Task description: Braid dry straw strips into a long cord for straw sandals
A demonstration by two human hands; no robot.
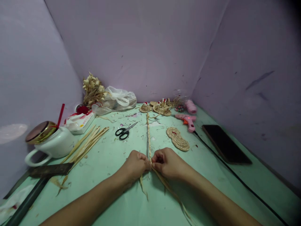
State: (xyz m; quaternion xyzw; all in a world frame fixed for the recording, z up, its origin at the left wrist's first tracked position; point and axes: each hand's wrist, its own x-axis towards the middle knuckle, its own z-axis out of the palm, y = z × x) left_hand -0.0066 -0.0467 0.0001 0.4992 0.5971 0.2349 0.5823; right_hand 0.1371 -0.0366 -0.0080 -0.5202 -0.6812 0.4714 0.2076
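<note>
Braid (148, 135) pinched tight by left hand (135, 165) and right hand (167, 162), scissors (124, 131), mat (178, 139) flanking.

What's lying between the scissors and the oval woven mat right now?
In the head view, the braided straw cord lies between the scissors and the oval woven mat; the left hand and right hand pinch its near end.

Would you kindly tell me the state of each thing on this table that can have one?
left hand, fingers pinching the straw braid.
right hand, fingers pinching the straw braid too.
straw braid, stretched straight, loose strands at near end.
scissors, closed, lying flat.
glue gun, light on, lying on its side.
phone, screen dark, face up.
mug, lidded.
</note>
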